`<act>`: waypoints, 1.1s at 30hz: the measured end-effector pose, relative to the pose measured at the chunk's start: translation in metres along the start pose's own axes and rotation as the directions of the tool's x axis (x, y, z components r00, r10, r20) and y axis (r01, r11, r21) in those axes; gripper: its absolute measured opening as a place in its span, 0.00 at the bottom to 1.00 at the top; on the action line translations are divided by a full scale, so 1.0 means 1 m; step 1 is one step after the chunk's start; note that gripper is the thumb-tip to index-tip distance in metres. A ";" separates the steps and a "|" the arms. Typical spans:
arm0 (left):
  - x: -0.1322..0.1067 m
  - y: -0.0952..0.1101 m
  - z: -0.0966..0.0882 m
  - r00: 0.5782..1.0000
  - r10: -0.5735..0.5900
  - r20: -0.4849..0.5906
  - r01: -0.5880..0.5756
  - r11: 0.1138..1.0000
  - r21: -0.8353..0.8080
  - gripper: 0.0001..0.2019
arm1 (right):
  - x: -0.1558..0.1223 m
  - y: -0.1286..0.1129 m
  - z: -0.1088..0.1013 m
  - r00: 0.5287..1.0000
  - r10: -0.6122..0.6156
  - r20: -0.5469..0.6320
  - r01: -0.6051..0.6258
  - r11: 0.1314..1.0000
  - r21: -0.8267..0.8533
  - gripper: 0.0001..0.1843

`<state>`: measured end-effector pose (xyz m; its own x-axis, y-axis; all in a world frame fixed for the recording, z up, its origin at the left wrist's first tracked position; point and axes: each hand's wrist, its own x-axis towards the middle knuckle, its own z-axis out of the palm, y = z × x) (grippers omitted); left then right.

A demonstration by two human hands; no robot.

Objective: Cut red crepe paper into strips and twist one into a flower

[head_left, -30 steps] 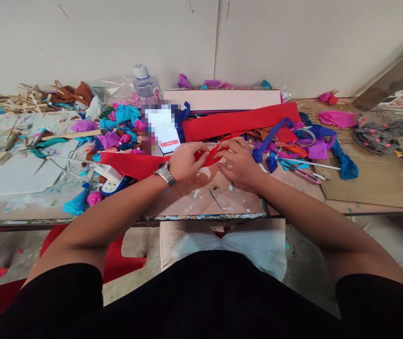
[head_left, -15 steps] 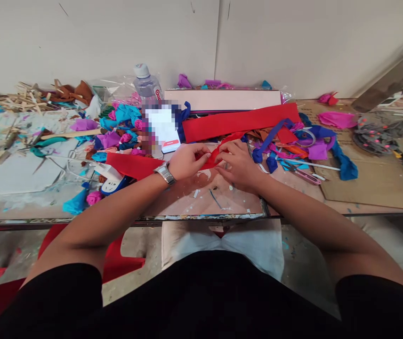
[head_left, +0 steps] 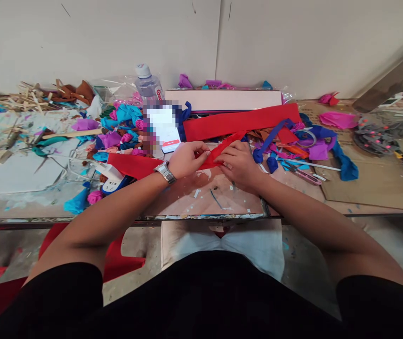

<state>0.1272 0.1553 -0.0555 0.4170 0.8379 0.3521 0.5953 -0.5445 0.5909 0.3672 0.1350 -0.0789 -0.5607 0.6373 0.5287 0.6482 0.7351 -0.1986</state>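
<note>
Between my hands, just above the table, runs a long red crepe paper strip [head_left: 213, 157]. My left hand [head_left: 186, 159], with a metal watch on the wrist, pinches it between thumb and fingers. My right hand [head_left: 239, 162] grips the same strip with bent fingers, and a pointed red end sticks up beyond its knuckles. To the left, a flat red length [head_left: 131, 165] reaches out past my left wrist; whether it joins the held strip is hidden behind that hand. A wider red crepe paper piece [head_left: 240, 121] lies flat just behind my hands.
Left of my hands are a lit phone [head_left: 166, 132], a water bottle [head_left: 148, 84], a white power strip [head_left: 113, 179] and crumpled coloured paper [head_left: 124, 115]. To the right lie a pink-handled cutter [head_left: 307, 176], blue strips and cardboard [head_left: 367, 183]. The table's front edge [head_left: 205, 217] runs below my forearms.
The red strip between my hands is now smoother and straighter, with its pointed end showing more behind my right hand. My right fingers have shifted slightly on it; both arms stay in place.
</note>
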 end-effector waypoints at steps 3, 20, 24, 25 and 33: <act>0.000 0.000 -0.001 1.000 -0.004 0.002 0.004 1.000 0.009 0.11 | 0.000 -0.003 -0.003 1.000 -0.023 -0.008 0.023 1.000 0.006 0.09; 0.003 -0.001 -0.004 0.999 -0.034 0.004 0.034 0.999 -0.016 0.12 | 0.000 -0.006 -0.006 0.997 -0.047 -0.062 0.049 0.998 0.033 0.15; 0.004 -0.001 -0.005 0.999 -0.036 -0.003 0.036 0.998 -0.042 0.13 | 0.001 -0.008 -0.009 0.997 -0.044 -0.058 0.046 0.998 0.039 0.15; 0.005 -0.001 -0.005 0.999 -0.036 -0.005 0.035 0.998 -0.055 0.13 | 0.001 -0.008 -0.009 0.997 -0.045 -0.066 0.047 0.998 0.033 0.15; 0.007 -0.005 -0.006 0.996 -0.064 -0.061 0.053 0.984 -0.173 0.14 | 0.003 -0.006 -0.007 0.987 -0.102 -0.126 0.095 0.994 -0.062 0.11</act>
<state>0.1232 0.1640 -0.0515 0.3350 0.8718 0.3574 0.4890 -0.4851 0.7250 0.3650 0.1311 -0.0703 -0.5545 0.5245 0.6461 0.6226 0.7766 -0.0962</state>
